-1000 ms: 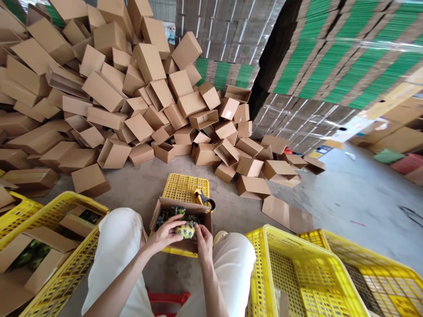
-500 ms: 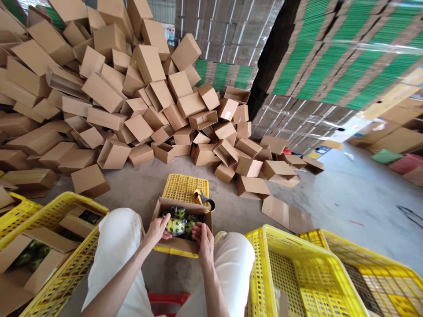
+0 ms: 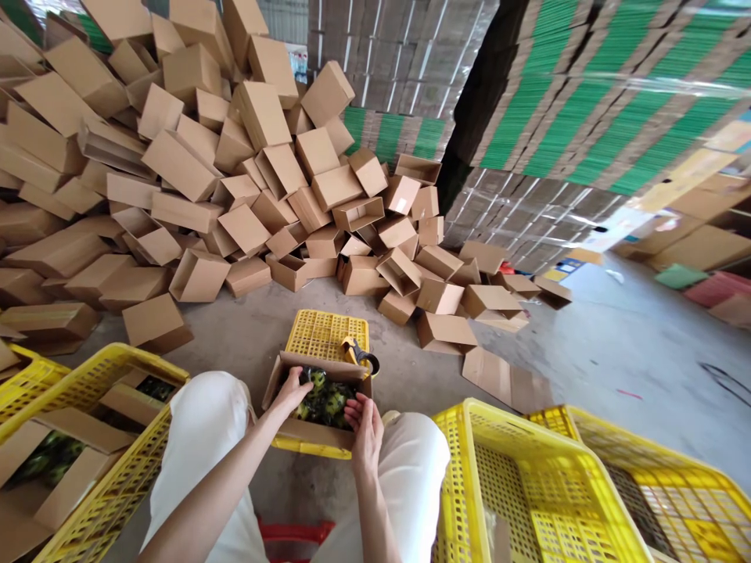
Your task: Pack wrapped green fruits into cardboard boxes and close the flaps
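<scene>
- left hand (image 3: 290,390): thumb and fingers spread, over box's left side (contact unclear)
- right hand (image 3: 367,430): fingers loosely curled, slightly apart, at box's right side
- wrapped green fruit (image 3: 334,403): inside cardboard box (image 3: 315,432), on yellow crate (image 3: 320,330)

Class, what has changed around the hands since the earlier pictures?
The wrapped piece both hands held has gone down among similar pieces in the carton. The right hand let go, shifting right. The left hand moved slightly forward, grip unclear. The tape dispenser stayed.
</scene>
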